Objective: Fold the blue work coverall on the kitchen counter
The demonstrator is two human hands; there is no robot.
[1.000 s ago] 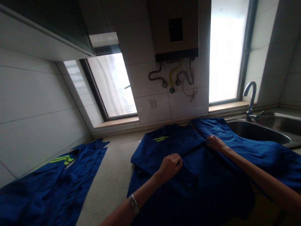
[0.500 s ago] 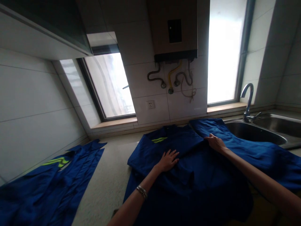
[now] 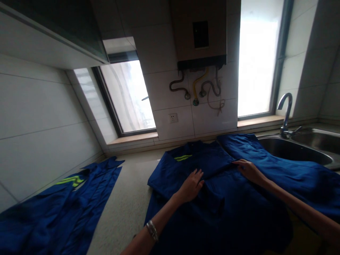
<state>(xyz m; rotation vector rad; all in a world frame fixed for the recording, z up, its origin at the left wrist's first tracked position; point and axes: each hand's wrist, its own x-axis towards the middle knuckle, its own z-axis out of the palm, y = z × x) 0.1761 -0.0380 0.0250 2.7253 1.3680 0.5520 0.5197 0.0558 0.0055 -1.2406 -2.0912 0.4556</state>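
Blue jacket (image 3: 236,202): spread on the counter (image 3: 130,191), between wall-side garment (image 3: 55,216) and sink-side garment (image 3: 287,170)
Sleeve (image 3: 214,199): apparently laid across the front; the body lies unfolded
Left hand (image 3: 190,186): fingers spread on cloth, gripping nothing
Right hand (image 3: 249,170): fingertips at a crease; pinch or touch, cannot tell

Dim room, two windows (image 3: 127,95) (image 3: 259,60) glaring white, dark lower foreground, wide-angle stretch at edges

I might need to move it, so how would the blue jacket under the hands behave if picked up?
The jacket would probably hang floppy, since its cloth lies in soft folds. It seems unlikely to roll, being spread out across the counter.
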